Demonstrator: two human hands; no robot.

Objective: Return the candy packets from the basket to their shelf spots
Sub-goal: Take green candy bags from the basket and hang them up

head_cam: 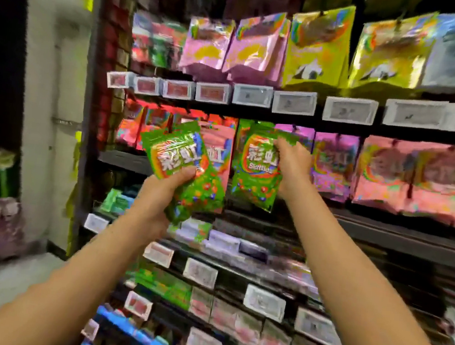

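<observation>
Left hand (161, 193) grips spare green foil candy packet (184, 164), tilted; right hand (292, 165) pinches upright green hanging packet (258, 167) near peg row, right nearer.

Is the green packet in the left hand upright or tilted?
Tilted: green packet leans top-left in the left hand, off the pegs.

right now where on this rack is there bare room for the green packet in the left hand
Little room. A dark gap shows below the pink hanging packets, right of the green packet the right hand holds. The left hand grips another green packet. Elsewhere, hooks are crowded.
</observation>
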